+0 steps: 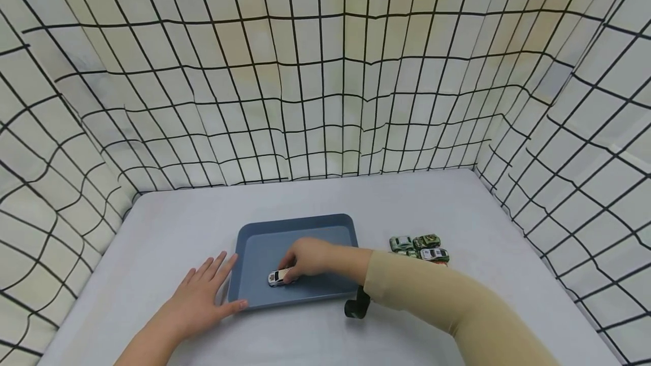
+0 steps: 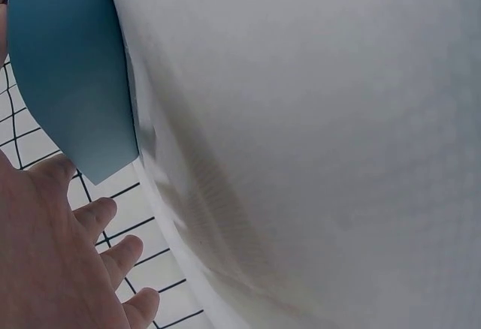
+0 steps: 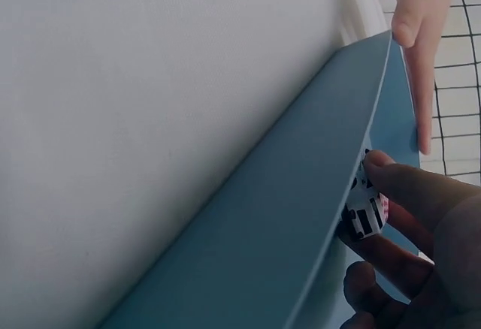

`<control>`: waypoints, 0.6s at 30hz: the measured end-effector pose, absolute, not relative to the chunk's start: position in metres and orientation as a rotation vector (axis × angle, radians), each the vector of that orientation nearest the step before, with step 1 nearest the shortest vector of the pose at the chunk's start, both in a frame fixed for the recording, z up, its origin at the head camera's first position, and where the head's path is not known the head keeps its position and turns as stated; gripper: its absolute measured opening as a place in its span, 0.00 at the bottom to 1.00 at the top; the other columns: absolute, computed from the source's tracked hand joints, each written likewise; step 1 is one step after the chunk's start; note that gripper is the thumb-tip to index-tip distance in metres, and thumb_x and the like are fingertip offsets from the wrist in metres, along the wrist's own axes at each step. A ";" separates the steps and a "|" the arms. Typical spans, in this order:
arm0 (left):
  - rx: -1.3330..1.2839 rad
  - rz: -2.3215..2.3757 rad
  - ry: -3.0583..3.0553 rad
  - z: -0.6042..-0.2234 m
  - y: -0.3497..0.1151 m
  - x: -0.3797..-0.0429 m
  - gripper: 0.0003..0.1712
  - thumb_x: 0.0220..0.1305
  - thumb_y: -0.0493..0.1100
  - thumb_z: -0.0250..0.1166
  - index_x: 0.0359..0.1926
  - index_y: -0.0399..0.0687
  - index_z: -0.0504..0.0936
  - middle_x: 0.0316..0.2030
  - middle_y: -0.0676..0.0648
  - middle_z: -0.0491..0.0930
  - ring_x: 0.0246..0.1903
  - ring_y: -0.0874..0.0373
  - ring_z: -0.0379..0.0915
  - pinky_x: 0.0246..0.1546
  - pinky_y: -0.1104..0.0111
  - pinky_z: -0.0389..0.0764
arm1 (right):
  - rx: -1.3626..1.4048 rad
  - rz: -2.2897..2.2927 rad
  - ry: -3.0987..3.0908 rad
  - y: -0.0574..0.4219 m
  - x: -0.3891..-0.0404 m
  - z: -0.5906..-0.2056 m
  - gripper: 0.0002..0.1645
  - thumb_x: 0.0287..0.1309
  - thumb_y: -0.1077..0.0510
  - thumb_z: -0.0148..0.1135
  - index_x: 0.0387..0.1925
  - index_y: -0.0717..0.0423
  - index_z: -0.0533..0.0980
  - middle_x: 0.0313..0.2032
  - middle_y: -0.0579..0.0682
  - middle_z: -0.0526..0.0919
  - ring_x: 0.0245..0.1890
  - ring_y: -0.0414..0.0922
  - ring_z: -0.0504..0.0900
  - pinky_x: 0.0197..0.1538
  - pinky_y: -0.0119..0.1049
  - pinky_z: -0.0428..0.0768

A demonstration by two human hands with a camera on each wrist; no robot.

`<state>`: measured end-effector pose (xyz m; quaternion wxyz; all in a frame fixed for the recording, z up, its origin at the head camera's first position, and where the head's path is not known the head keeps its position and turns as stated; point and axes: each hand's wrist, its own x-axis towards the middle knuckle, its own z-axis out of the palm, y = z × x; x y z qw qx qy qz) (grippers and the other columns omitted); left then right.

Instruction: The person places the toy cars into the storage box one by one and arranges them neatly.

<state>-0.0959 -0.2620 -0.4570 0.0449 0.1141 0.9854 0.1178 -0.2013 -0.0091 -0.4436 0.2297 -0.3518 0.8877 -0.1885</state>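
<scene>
A white toy car [image 1: 277,278] with dark windows is low over the floor of the blue tray [image 1: 325,292]. My right hand [image 1: 308,257] pinches it between thumb and fingers; the right wrist view shows the thumb on one side of the car [image 3: 366,212], partly hidden behind the tray wall. At the tray's left side rests my left hand [image 1: 200,296], fingers straight and spread, thumb and fingertips right at the rim. In the left wrist view its fingers [image 2: 124,258] stretch out beside the tray's blue wall [image 2: 71,66].
Several toy cars [image 1: 432,254] stand in a cluster right of the tray, partly behind the right sleeve [image 1: 432,292]. A dark wrist camera [image 1: 357,305] hangs under the right wrist. White panels with black grid netting [image 1: 325,95] enclose the white table [image 1: 193,213].
</scene>
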 end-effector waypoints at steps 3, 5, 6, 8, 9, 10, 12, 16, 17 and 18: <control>0.353 0.345 3.010 -0.458 -0.262 -0.096 0.61 0.52 0.79 0.60 0.75 0.44 0.60 0.72 0.32 0.57 0.70 0.29 0.51 0.64 0.32 0.53 | -0.992 -0.495 2.448 -0.013 -0.198 -0.443 0.18 0.55 0.46 0.73 0.48 0.40 0.86 0.38 0.35 0.85 0.37 0.30 0.77 0.43 0.27 0.76; 0.357 0.337 3.012 -0.458 -0.263 -0.097 0.61 0.52 0.80 0.60 0.75 0.44 0.60 0.72 0.32 0.58 0.70 0.29 0.51 0.64 0.32 0.53 | -1.003 -0.482 2.443 -0.016 -0.196 -0.443 0.18 0.56 0.47 0.73 0.49 0.41 0.86 0.37 0.36 0.84 0.36 0.31 0.77 0.42 0.27 0.76; 0.360 0.332 3.013 -0.459 -0.263 -0.097 0.61 0.52 0.80 0.60 0.75 0.44 0.60 0.72 0.32 0.58 0.70 0.29 0.52 0.64 0.31 0.53 | -1.013 -0.474 2.441 -0.017 -0.195 -0.443 0.18 0.56 0.47 0.73 0.49 0.41 0.85 0.37 0.36 0.84 0.36 0.31 0.77 0.40 0.27 0.76; 0.362 0.328 3.013 -0.460 -0.263 -0.097 0.61 0.52 0.80 0.60 0.75 0.44 0.61 0.72 0.31 0.58 0.69 0.29 0.52 0.64 0.31 0.54 | -1.030 -0.457 2.442 -0.018 -0.193 -0.443 0.19 0.56 0.47 0.73 0.50 0.40 0.85 0.35 0.36 0.83 0.33 0.31 0.75 0.37 0.27 0.74; 0.362 0.329 3.013 -0.460 -0.262 -0.098 0.61 0.52 0.80 0.60 0.75 0.44 0.60 0.72 0.31 0.58 0.69 0.29 0.52 0.64 0.31 0.54 | -1.034 -0.454 2.441 -0.019 -0.193 -0.444 0.19 0.56 0.47 0.73 0.50 0.40 0.85 0.33 0.36 0.82 0.32 0.32 0.75 0.35 0.27 0.73; 0.360 0.331 3.012 -0.460 -0.263 -0.098 0.61 0.52 0.80 0.59 0.75 0.44 0.60 0.72 0.31 0.58 0.69 0.29 0.52 0.64 0.31 0.54 | -1.039 -0.453 2.442 -0.020 -0.193 -0.445 0.19 0.56 0.47 0.73 0.50 0.40 0.85 0.33 0.36 0.81 0.31 0.32 0.74 0.34 0.27 0.72; 0.358 0.330 3.010 -0.461 -0.263 -0.098 0.62 0.52 0.80 0.59 0.75 0.44 0.60 0.72 0.32 0.58 0.70 0.29 0.52 0.64 0.31 0.53 | -1.050 -0.447 2.449 -0.023 -0.192 -0.447 0.20 0.56 0.46 0.73 0.51 0.40 0.85 0.31 0.35 0.80 0.29 0.32 0.73 0.32 0.26 0.71; 0.359 0.315 3.017 -0.463 -0.264 -0.099 0.63 0.51 0.82 0.58 0.75 0.44 0.60 0.72 0.32 0.57 0.70 0.29 0.51 0.64 0.31 0.53 | -1.071 -0.423 2.461 -0.027 -0.193 -0.449 0.20 0.56 0.44 0.72 0.52 0.38 0.84 0.31 0.34 0.79 0.29 0.31 0.72 0.31 0.25 0.70; 0.361 0.311 3.019 -0.463 -0.264 -0.099 0.63 0.51 0.82 0.57 0.75 0.44 0.60 0.72 0.32 0.57 0.70 0.29 0.51 0.64 0.31 0.53 | -1.076 -0.417 2.462 -0.028 -0.192 -0.448 0.21 0.56 0.44 0.72 0.52 0.37 0.84 0.31 0.34 0.79 0.28 0.31 0.72 0.31 0.25 0.71; 0.364 0.312 3.021 -0.463 -0.264 -0.099 0.63 0.51 0.82 0.57 0.75 0.44 0.60 0.72 0.32 0.58 0.70 0.29 0.51 0.64 0.31 0.53 | -1.081 -0.409 2.464 -0.029 -0.192 -0.448 0.21 0.56 0.44 0.72 0.52 0.37 0.84 0.31 0.34 0.80 0.29 0.31 0.72 0.31 0.25 0.70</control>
